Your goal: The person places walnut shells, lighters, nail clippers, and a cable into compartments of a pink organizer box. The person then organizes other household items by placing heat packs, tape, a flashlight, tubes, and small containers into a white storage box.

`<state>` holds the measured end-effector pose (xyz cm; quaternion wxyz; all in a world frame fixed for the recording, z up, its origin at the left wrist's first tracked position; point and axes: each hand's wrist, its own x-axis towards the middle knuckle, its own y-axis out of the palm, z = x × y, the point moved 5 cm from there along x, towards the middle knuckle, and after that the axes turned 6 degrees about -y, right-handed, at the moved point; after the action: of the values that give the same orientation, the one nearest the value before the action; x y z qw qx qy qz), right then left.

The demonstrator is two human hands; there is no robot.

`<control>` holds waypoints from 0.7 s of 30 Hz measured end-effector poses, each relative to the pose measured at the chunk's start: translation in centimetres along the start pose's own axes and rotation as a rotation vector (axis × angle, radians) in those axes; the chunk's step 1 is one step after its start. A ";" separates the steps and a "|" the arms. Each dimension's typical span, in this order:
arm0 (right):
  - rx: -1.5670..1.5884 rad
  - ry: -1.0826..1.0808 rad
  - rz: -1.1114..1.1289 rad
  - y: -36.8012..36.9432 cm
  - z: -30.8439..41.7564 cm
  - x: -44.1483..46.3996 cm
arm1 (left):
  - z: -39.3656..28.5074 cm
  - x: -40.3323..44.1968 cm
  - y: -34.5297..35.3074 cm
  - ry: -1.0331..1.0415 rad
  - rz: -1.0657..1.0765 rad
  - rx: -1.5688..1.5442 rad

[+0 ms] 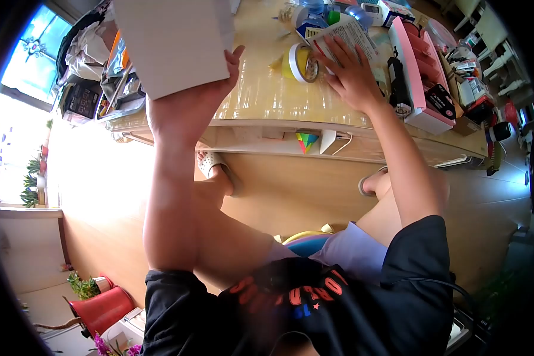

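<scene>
My left hand [199, 98] holds up a large pale flat board or box [175, 44], its thumb and fingers around the lower right part; the fingers behind it are hidden. Spread fingers of my right hand [353, 74] lie on a printed paper or packet [359, 38] on the table [261, 89]. Whether they grip it is not visible; the hand looks flat and open. Just left of my right hand stands a yellow roll with a white rim [303, 63], close to the fingertips.
To the right are a black device [399, 86] and a pink compartment box [421, 71]. Bottles [314, 7] and small boxes sit at the back. A cluttered tray [121, 107] is at the left edge. A coloured pyramid [306, 141] lies on the shelf below.
</scene>
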<state>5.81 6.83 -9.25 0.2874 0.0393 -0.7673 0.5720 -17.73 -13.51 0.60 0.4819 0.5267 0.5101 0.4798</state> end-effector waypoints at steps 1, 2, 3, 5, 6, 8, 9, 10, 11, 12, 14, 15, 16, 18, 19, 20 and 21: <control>0.010 0.013 -0.008 0.2 -0.3 0.2 | 0.0 -0.3 0.0 -0.007 -0.001 0.024; -0.055 0.083 -0.018 0.3 -0.9 0.4 | -0.1 -0.7 -0.1 -0.015 -0.004 0.050; -0.116 0.158 -0.029 0.2 -1.0 0.8 | -0.3 -1.1 -0.2 -0.025 -0.009 0.079; -0.170 0.299 -0.059 0.3 -0.7 1.4 | -0.6 -2.1 -0.7 -0.077 0.000 0.044; -0.165 0.362 -0.079 0.3 -0.3 1.6 | -0.6 -2.6 -0.9 -0.097 0.017 0.016; -0.113 0.397 -0.138 0.0 1.0 2.0 | -0.5 -3.6 -1.1 -0.097 0.003 -0.008; -0.034 0.319 -0.181 -0.7 2.6 2.1 | -0.7 -4.2 -1.2 -0.074 -0.002 0.011; 0.044 0.241 -0.224 -1.9 4.5 2.0 | -0.9 -4.7 -1.4 -0.053 -0.007 0.031; 0.120 0.164 -0.265 -2.9 6.2 2.0 | -1.2 -5.0 -1.7 -0.033 -0.011 0.050; 0.176 0.113 -0.249 -3.5 7.8 2.1 | -1.7 -5.4 -2.0 -0.020 -0.016 0.074; 0.289 0.007 -0.215 -4.3 10.3 2.2 | -2.0 -5.9 -1.8 0.003 0.017 0.077; 0.257 0.030 -0.161 -3.6 10.2 2.4 | -2.2 -6.1 -1.6 0.017 0.034 0.079; 0.227 0.051 -0.107 -2.4 9.8 2.7 | -2.5 -6.6 -1.5 0.026 0.027 0.061; 0.269 0.062 -0.160 -0.4 8.5 3.6 | -2.9 -7.6 -1.4 0.013 0.036 0.039; 0.233 0.068 -0.181 0.3 7.5 4.2 | -3.1 -8.1 -1.2 0.007 0.044 0.032; 0.198 0.075 -0.205 0.9 6.6 4.7 | -3.0 -8.6 -1.3 -0.019 0.058 0.051; 0.164 0.086 -0.227 1.3 5.9 5.2 | -2.9 -9.2 -1.8 -0.047 0.070 0.070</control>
<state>-1.30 3.36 -8.89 0.3786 0.1248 -0.6956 0.5977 -20.91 -22.64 -1.11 0.4581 0.5719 0.4962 0.4658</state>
